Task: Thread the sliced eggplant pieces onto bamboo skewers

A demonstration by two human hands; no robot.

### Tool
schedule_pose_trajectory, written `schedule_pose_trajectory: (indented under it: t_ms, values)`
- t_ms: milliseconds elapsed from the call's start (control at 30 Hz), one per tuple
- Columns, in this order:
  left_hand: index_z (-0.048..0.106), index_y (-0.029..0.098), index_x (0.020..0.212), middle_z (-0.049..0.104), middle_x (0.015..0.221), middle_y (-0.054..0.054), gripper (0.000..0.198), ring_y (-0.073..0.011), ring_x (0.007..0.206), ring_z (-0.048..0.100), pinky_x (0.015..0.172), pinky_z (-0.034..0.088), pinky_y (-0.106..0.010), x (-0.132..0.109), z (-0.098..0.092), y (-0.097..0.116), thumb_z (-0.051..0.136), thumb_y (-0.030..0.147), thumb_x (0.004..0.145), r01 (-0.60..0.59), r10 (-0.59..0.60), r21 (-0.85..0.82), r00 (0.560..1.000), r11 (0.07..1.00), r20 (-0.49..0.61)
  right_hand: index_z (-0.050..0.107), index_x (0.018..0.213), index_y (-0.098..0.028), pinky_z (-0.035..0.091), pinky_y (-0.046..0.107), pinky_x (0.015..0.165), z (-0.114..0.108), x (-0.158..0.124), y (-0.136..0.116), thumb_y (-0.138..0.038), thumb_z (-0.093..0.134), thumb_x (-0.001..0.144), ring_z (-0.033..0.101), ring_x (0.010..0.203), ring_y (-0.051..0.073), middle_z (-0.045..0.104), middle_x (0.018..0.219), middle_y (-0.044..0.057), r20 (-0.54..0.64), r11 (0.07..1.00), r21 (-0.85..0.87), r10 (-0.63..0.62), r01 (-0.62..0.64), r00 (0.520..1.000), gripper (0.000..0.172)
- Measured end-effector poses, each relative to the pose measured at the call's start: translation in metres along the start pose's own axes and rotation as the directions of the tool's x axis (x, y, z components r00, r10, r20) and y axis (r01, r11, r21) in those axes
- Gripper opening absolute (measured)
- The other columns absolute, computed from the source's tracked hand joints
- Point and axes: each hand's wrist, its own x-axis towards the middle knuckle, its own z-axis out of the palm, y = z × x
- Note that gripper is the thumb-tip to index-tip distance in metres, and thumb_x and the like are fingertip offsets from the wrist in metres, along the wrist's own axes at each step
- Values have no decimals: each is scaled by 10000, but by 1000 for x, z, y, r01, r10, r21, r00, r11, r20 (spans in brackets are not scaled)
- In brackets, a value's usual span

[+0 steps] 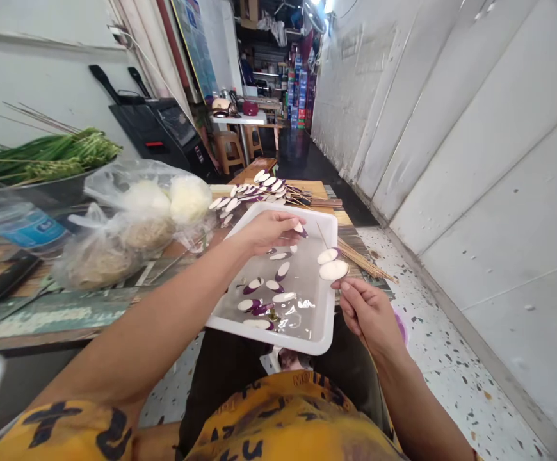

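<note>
Over the far side of a white plastic tub (327,333), my left hand (269,232) pinches an eggplant slice (299,228) with purple skin and white flesh. Beyond the tub's right rim, my right hand (369,315) grips a skewer (323,235) near its lower end. Two eggplant slices (333,270) are threaded on it just above my fingers, and its bare tip points up and left. Several loose eggplant slices (284,297) float in the water inside the tub. Behind the tub lies a pile of skewered eggplant slices (269,182).
Bare bamboo skewers (367,264) lie right of the tub. Plastic bags of vegetables (139,218), a water bottle (29,224), a black-handled knife (7,278) and a bowl of greens (52,157) stand left. A white wall (451,147) runs along the right.
</note>
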Motion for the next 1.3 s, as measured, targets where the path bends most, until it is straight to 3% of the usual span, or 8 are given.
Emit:
schedule_pose_trajectory:
  t_ms: [133, 300, 500, 667, 833, 1300]
  values:
    - [605, 107, 1025, 643, 776, -59, 190, -156, 709, 667, 749, 533, -367, -3, 5, 2, 590, 158, 842, 38, -36, -37, 998, 999, 56, 607, 870, -139, 157, 150, 301, -1, 0, 1, -404, 612, 813, 279, 297, 9, 387, 464, -97, 9, 1000, -2, -3, 3, 1000, 271]
    - [638, 109, 1067, 643, 735, -39, 314, -56, 569, 575, 570, 471, -187, 0, 2, 1, 669, 69, 758, 9, -8, -19, 998, 1000, 58, 609, 864, -135, 164, 145, 301, -2, 0, 3, -398, 611, 817, 279, 301, 3, 397, 476, -93, 26, 1000, -5, 6, -6, 1000, 268]
    - [691, 68, 843, 677, 756, -78, 106, -58, 608, 588, 573, 487, -152, 0, 5, 2, 655, 30, 751, 64, -53, -154, 996, 986, 72, 610, 867, -135, 167, 137, 296, -2, 1, 3, -420, 604, 817, 276, 301, 0, 388, 478, -94, 39, 999, -13, 31, -31, 999, 289]
    - [685, 35, 827, 677, 737, -93, 103, -52, 599, 599, 558, 498, -120, -3, 16, 5, 585, 26, 810, 104, -102, -256, 995, 961, 18, 607, 875, -135, 170, 135, 293, -4, -2, 4, -418, 607, 814, 278, 295, 1, 389, 472, -96, 51, 999, -12, 40, -40, 998, 289]
    - [673, 29, 751, 673, 703, -84, 117, -66, 600, 624, 582, 532, -127, -3, 19, 4, 574, 11, 810, 58, -96, -330, 990, 942, -99, 609, 880, -134, 174, 135, 296, -4, -3, 3, -420, 608, 813, 279, 298, 0, 398, 476, -94, 61, 999, -11, 51, -51, 997, 293]
    - [664, 19, 737, 675, 697, -84, 136, -60, 551, 618, 544, 529, -121, -7, 24, 7, 555, -5, 814, 54, -102, -358, 988, 932, -117, 611, 884, -129, 173, 138, 293, -5, -4, 7, -426, 620, 805, 269, 301, 4, 394, 469, -98, 57, 998, 1, 64, -64, 996, 307]
